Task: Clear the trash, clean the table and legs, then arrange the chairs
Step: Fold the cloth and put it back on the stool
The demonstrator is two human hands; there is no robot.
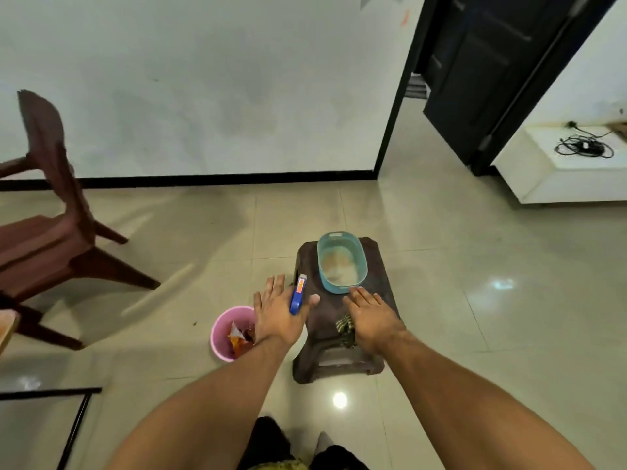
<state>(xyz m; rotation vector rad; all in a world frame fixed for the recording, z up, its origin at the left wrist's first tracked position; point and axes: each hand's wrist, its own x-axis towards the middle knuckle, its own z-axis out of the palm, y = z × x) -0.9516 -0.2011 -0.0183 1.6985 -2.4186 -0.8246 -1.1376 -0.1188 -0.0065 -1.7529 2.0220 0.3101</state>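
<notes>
So we're standing over the little brown stool (342, 320) with both arms reaching down. Our left hand (276, 313) is spread wide, fingers splayed, with a blue spray bottle (298, 295) lying across it near the thumb. We honestly can't tell if the bottle is pinched there or resting on the stool's edge at about 9 o'clock. Our right hand (371, 317) is flat and open, palm down on the stool top, with a striped cloth (345, 330) bunched just beside it at its 7 o'clock, partly under the wrist. The teal basin (342, 262) with cloudy water sits at the stool's 12 o'clock end, our right fingertips almost touching its near rim. The pink bin (228, 334) on the floor at the stool's 8 o'clock already has wrappers (239, 337) in it, so trash looks mostly handled and we're probably gearing up for wiping. Risks from here: nudging the basin forward could slosh water onto the tile or tip it off the far edge, since the stool is small. The bottle looks loosely supported and could drop into the bin. The maroon chair (51, 239) waits at 10 o'clock, well apart.
</notes>
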